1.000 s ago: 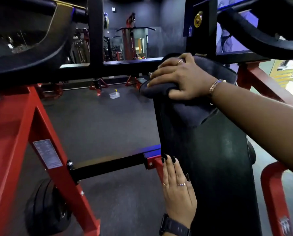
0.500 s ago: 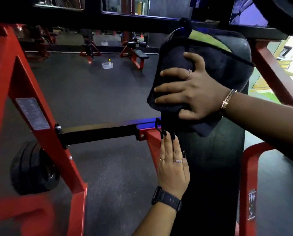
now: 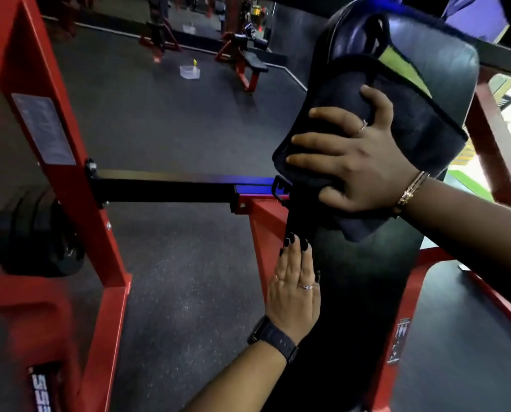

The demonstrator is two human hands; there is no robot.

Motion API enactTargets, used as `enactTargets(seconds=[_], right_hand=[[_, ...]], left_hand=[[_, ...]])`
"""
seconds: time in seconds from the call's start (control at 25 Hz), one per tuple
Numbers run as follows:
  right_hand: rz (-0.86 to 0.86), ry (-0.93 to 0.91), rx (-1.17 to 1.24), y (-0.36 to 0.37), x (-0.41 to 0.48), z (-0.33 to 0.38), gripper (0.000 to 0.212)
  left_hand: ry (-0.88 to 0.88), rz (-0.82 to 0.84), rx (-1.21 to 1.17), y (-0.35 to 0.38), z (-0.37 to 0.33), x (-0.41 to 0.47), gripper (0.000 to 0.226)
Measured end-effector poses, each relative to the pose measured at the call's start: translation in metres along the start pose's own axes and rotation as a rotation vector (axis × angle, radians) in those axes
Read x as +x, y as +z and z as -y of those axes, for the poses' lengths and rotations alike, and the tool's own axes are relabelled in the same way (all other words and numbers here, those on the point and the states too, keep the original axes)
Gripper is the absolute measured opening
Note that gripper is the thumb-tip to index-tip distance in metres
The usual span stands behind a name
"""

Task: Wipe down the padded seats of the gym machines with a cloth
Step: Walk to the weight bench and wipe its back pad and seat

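The dark cloth point(image 3: 411, 138) has been drawn down from the top edge of the black padded seat point(image 3: 364, 292) since a second ago. It is pressed to the seat under the spread fingers of the right hand point(image 3: 358, 165). The left hand point(image 3: 295, 289) is kept flat, fingers together, against the seat's left edge. A red frame point(image 3: 55, 173), a weight plate point(image 3: 31, 230), the dark speckled floor point(image 3: 174, 129) and what seems a clear tub point(image 3: 189, 72) are seen beyond.
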State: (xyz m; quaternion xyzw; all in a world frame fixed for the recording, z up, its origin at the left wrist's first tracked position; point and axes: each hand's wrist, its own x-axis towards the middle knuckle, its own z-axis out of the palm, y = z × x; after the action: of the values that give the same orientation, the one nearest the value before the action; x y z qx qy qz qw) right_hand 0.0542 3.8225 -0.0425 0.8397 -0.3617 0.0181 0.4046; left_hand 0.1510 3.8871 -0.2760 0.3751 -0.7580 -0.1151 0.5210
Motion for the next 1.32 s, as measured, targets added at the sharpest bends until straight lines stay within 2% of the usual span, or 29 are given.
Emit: enactTargets(seconds=[0.32,0.52,0.72,0.84,0.96,1.32], right_hand=[[0.035,-0.15,0.022,0.021,-0.039,0.055,0.047],[-0.005,-0.218,-0.027,0.024,-0.037,0.047,0.047],[-0.104,-0.08,-0.054,0.016,-0.014,0.019,0.045],[-0.126,0.002,-0.057,0.007,0.004,-0.01,0.045],[-0.134,0.05,-0.077,-0.002,0.018,-0.031,0.044],[-0.169,0.233,-0.055,-0.012,0.037,-0.059,0.049]], left_hand=[[-0.017,0.0,-0.046,0.011,0.01,-0.04,0.055],[-0.018,0.012,-0.085,0.003,0.007,-0.03,0.054],[-0.046,-0.029,-0.156,-0.012,0.001,0.03,0.051],[0.011,-0.033,-0.185,-0.015,-0.001,0.043,0.061],[0.04,-0.028,-0.242,-0.023,-0.005,0.06,0.057],[0.043,-0.035,-0.271,-0.043,-0.015,0.15,0.066]])
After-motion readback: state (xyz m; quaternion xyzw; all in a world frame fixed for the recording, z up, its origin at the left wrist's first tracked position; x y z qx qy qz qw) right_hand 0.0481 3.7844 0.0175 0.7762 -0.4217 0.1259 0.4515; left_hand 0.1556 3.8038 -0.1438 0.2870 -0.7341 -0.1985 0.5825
